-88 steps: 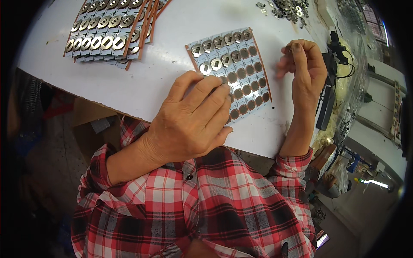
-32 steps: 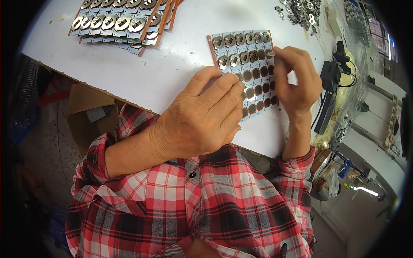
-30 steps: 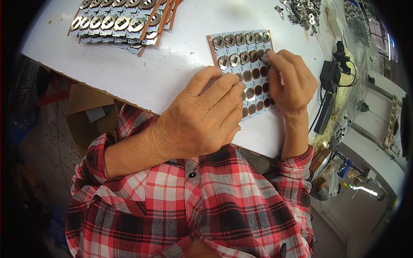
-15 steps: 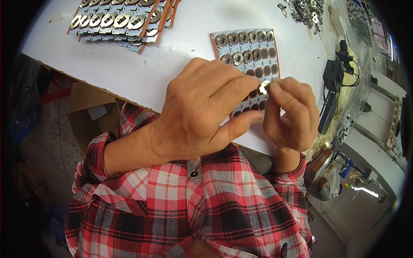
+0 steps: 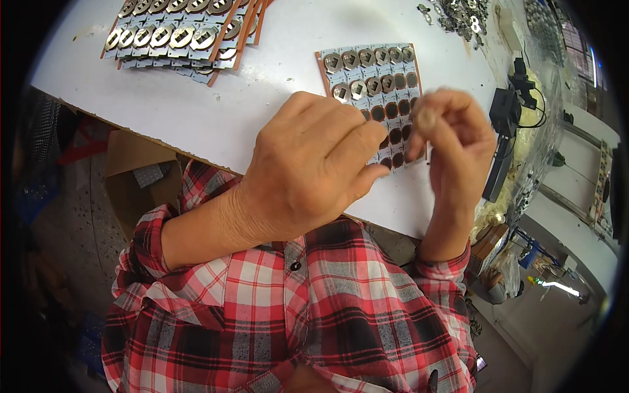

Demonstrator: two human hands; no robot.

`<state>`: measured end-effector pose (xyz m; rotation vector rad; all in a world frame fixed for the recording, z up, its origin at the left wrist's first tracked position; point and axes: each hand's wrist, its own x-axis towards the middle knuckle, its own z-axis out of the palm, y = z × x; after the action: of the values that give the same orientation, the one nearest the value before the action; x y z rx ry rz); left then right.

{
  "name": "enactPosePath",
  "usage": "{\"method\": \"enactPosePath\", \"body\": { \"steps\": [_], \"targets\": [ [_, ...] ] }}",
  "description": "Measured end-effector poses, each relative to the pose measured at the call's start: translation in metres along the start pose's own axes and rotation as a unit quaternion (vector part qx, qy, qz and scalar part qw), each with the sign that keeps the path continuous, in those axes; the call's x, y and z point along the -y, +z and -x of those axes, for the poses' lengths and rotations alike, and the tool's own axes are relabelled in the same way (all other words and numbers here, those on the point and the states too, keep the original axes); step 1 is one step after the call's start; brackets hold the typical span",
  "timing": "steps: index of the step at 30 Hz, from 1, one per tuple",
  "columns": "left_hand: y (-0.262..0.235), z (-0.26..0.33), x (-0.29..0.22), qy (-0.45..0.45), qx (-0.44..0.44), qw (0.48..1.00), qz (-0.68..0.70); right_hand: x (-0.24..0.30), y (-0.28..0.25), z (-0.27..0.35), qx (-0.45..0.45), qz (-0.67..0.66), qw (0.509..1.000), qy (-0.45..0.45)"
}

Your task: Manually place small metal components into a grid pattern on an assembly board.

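A panel of small round-celled circuit boards (image 5: 383, 78) lies on the white table. Silver metal battery clips (image 5: 358, 89) sit on its two far rows, except for some bare cells at the right; the nearer rows show dark round pads. Over the panel's near left part is my left hand (image 5: 308, 160), its fingers curled inward. Whatever they hold is hidden beneath them. My right hand (image 5: 458, 144) is raised at the panel's right edge, apart from the left. Motion blurs its bent fingers, and no clip can be made out in them.
A stack of panels fitted with clips (image 5: 173, 39) lies at the far left. Loose metal clips (image 5: 464, 18) are heaped at the far right. Black power adapters with a cable (image 5: 508, 114) stand along the right edge. An open cardboard box (image 5: 141, 154) is below the table's left edge.
My right hand has drawn away from the left, to the right and slightly up. The metal clip seen between both hands' fingertips is no longer visible. My left hand has barely moved.
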<state>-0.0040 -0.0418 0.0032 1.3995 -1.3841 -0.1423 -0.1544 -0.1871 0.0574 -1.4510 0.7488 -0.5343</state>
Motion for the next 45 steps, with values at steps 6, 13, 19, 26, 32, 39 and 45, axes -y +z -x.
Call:
{"method": "enactPosePath", "body": {
  "steps": [6, 13, 19, 26, 32, 39, 45],
  "targets": [
    [-0.007, -0.003, -0.013, 0.007, 0.127, 0.989, -0.074, -0.014, -0.007, -0.024, -0.050, 0.148, 0.987, -0.035],
    [-0.003, -0.001, -0.013, -0.001, 0.163, 0.981, -0.108, -0.022, 0.001, -0.028, -0.062, 0.166, 0.981, -0.080],
    [0.002, -0.003, -0.011, 0.001, 0.167, 0.980, -0.111, -0.025, -0.006, -0.026, -0.028, 0.203, 0.976, -0.070],
    [-0.003, -0.003, -0.019, 0.002, 0.183, 0.974, -0.134, -0.022, -0.005, -0.023, -0.015, 0.215, 0.974, -0.073],
    [-0.004, -0.004, -0.018, 0.000, 0.196, 0.970, -0.145, -0.015, -0.018, -0.037, 0.051, 0.266, 0.959, -0.087],
    [-0.006, -0.001, -0.017, 0.007, 0.162, 0.973, -0.163, -0.017, -0.062, -0.109, -0.096, 0.470, 0.837, -0.263],
    [-0.006, 0.000, -0.016, 0.009, 0.161, 0.975, -0.156, -0.006, -0.104, -0.112, -0.062, 0.478, 0.831, -0.280]
  ]
}}
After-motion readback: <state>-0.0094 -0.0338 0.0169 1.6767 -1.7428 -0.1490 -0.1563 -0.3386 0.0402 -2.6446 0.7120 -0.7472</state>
